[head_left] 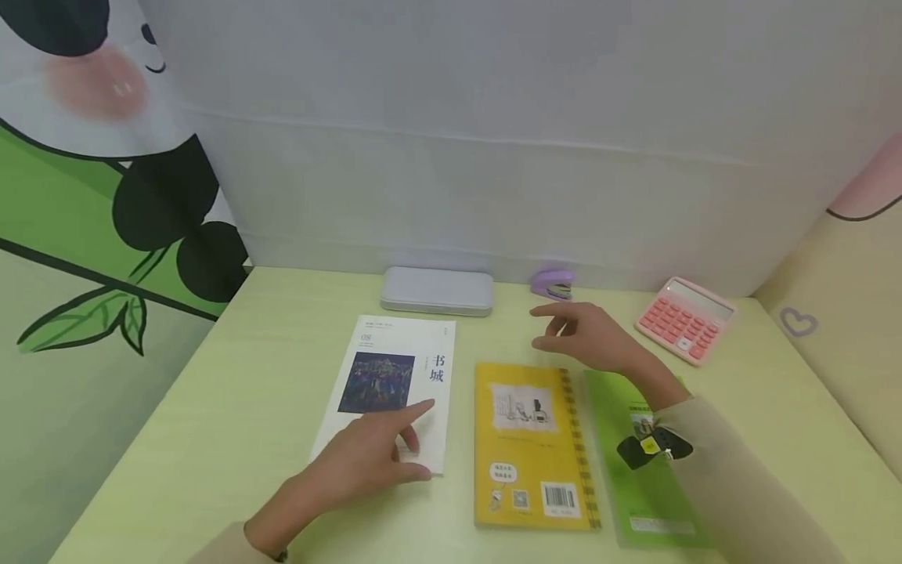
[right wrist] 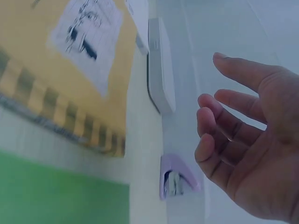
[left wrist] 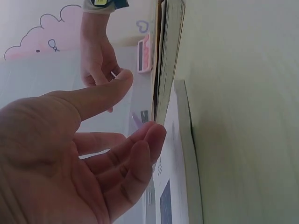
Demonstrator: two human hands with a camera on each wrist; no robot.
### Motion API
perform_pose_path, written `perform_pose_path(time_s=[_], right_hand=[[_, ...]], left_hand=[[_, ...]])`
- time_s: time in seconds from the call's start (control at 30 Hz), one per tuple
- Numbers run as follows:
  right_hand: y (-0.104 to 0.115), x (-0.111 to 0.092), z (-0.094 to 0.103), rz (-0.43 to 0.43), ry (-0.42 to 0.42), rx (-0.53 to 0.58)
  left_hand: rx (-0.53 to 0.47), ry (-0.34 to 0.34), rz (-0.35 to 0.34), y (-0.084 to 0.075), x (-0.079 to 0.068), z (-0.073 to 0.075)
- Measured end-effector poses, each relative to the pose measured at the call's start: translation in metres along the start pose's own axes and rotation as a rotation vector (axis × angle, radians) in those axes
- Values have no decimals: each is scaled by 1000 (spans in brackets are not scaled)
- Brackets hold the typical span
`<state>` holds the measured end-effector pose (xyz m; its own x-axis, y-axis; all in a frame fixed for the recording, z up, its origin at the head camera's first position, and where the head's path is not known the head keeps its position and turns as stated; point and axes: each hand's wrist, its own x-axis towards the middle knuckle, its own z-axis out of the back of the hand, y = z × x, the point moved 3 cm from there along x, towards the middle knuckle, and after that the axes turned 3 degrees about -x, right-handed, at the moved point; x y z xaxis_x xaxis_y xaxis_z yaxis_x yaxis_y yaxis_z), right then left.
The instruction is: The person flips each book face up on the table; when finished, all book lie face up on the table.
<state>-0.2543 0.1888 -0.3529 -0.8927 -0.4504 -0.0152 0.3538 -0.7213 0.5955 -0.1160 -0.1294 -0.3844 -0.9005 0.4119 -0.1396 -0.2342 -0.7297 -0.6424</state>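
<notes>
My left hand [head_left: 369, 454] hovers over the lower part of a white book [head_left: 402, 337] with a dark picture on its cover. Its fingers are loosely bent, and nothing lies between thumb and fingers in the left wrist view. Beyond the top right of a yellow book [head_left: 524, 454] is my right hand [head_left: 588, 337], its relaxed fingers pointing left and holding nothing. A green book [head_left: 655, 501] lies right of the yellow one, partly covered by my right forearm. The purple stapler [right wrist: 180, 179] is the thing nearest to my right fingers, just behind them in the head view.
A pale grey flat case [head_left: 437, 291] lies along the table's back edge, left of the stapler. Toward the back right corner sits a pink calculator [head_left: 686, 319]. A white cloth wall [head_left: 493, 196] rises behind the table [head_left: 211, 439], and printed panels flank it.
</notes>
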Motion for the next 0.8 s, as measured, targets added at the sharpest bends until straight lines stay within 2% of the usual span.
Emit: perform_pose_path(time_s=[0.23,0.47,0.63,0.8], right_hand=[[-25,-23,2,-90,27,100],[-50,-32,-11,-166,67,171],[-61,-35,-22,-180,85,208],[-64,-37,-27,-212,73,218]], left_hand=[[-58,84,-41,-20,11,-25],[-34,122,-33,-35,18,-49],[-10,131,-33,-38,20,-57],[10,127,-40,-38,20,-61]])
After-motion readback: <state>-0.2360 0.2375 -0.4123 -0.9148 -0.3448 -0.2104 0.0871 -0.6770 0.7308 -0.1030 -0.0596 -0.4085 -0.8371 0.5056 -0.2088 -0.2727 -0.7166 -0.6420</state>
